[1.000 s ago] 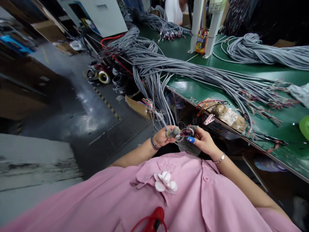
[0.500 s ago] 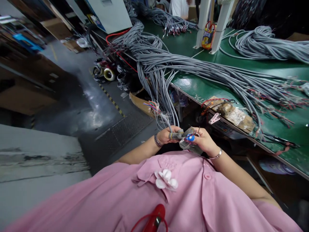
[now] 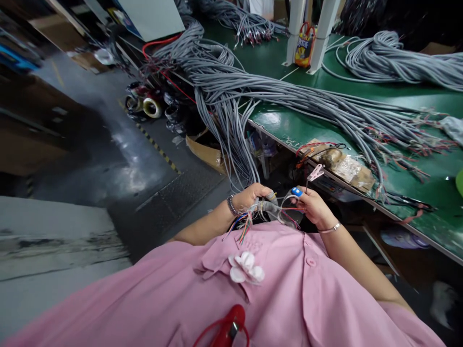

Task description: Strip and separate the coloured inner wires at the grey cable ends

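Near my chest, my left hand (image 3: 249, 198) is closed on a grey cable (image 3: 267, 207), whose bared coloured wires (image 3: 246, 222) fan out below the palm. My right hand (image 3: 313, 206), just to the right, pinches thin red wires (image 3: 292, 209) between thumb and fingers. Something blue with white dots covers a fingertip of that hand. Past my left hand, a thick bundle of grey cables (image 3: 231, 130) hangs over the edge of the green table.
More grey cables with stripped ends lie across the green table (image 3: 278, 120). At its front edge are a taped cardboard piece (image 3: 358, 174), a pink clip (image 3: 316, 172) and dark-handled pliers (image 3: 412, 202). A cardboard flap (image 3: 206, 153) stands below the hanging bundle.
My hands have moved slightly apart. The coloured wire ends, earlier above my left hand, now hang below it. The view has shifted a little.
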{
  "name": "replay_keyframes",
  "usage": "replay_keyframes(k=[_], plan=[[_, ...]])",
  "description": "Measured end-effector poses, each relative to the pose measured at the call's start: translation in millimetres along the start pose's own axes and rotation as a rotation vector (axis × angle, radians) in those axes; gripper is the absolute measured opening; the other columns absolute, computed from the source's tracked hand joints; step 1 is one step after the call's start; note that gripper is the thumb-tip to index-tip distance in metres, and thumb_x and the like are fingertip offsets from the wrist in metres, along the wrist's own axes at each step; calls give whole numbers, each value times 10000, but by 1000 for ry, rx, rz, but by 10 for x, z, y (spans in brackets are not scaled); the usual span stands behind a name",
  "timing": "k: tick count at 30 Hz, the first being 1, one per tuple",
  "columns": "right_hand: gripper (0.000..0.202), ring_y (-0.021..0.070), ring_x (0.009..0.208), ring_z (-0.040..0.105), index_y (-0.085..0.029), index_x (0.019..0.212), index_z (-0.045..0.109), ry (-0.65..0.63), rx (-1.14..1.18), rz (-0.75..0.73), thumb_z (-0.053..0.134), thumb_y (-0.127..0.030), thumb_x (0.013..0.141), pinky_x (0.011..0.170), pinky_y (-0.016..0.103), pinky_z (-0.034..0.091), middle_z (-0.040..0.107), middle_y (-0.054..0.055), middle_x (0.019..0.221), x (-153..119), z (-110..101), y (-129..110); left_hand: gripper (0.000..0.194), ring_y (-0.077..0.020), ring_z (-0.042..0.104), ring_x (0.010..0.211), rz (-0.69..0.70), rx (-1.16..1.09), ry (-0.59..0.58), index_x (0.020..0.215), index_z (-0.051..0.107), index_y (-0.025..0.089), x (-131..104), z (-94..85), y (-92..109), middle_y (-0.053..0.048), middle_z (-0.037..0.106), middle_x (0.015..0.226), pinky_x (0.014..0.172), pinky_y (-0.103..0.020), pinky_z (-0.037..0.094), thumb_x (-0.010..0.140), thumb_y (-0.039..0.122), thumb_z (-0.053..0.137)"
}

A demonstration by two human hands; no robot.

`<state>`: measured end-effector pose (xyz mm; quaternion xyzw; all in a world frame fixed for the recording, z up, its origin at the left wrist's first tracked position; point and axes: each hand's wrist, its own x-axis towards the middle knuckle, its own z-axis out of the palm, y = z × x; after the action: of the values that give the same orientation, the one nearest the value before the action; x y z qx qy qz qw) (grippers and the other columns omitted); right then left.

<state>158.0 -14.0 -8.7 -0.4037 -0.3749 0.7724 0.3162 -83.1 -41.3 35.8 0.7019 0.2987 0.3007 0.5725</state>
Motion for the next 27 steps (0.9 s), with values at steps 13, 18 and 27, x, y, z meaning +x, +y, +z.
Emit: replay_keyframes(k=[13, 18, 27], plan=[[459, 88, 505, 524, -180, 858, 578, -244, -120, 2, 905, -342, 581, 473, 210, 404, 623, -43, 648, -306, 232, -265, 424, -115, 558, 614, -138, -52, 34, 763, 703, 74, 27, 58, -181, -51, 645, 680, 599, -212, 462, 714, 489, 782], [374, 99, 543, 538, -188, 838, 577, -185, -200, -132, 856, -344, 643, 532, 233, 456, 605, -43, 663, -212, 288, -163, 403, -129, 593, 622, -211, -172, 29, 754, 703, 80, -15, 68, -217, -53, 664, 677, 616, -225, 485, 691, 465, 805], [190, 156, 687, 594, -187, 872, 640, 112, -547, -481, 709, -341, 786, 664, 291, 496, 654, 16, 773, -5, 268, -90, 368, -144, 626, 651, -248, -276, -41, 781, 721, 77, -34, 131, -219, -79, 698, 719, 642, -238, 507, 680, 414, 829]])
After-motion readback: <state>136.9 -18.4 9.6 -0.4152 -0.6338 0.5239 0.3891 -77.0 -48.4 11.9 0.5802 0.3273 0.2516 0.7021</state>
